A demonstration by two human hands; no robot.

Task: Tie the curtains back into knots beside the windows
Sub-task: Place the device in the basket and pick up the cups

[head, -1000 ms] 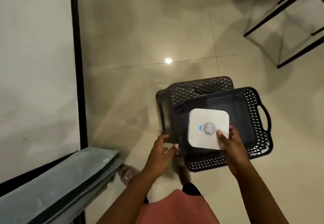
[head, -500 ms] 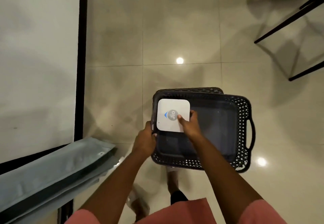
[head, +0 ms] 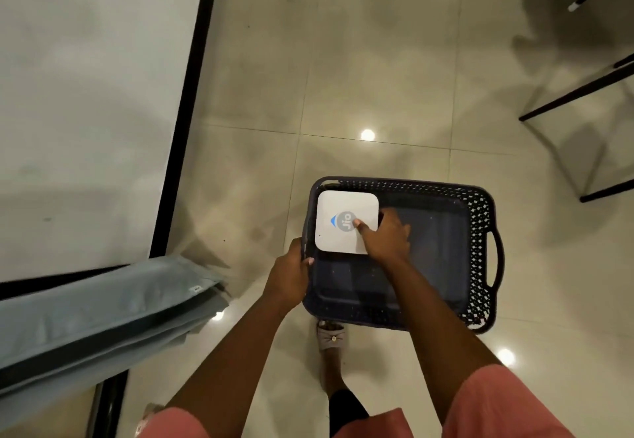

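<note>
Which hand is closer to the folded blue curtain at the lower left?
The left hand. It grips the near left rim of the dark basket, on the side toward the curtain. The right hand is farther off, inside the basket, holding the white box.

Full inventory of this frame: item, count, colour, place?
basket: 1, dark, perforated, held above floor, centre
white box: 1, white with grey-blue logo, in basket's left end
curtain: 1, grey-blue, folded, lower left
floor: beige glossy tiles
frame: black metal bars, upper right
sandal: 1, pale, under basket
left hand: grips basket's left rim
right hand: holds white box, thumb on top
</note>
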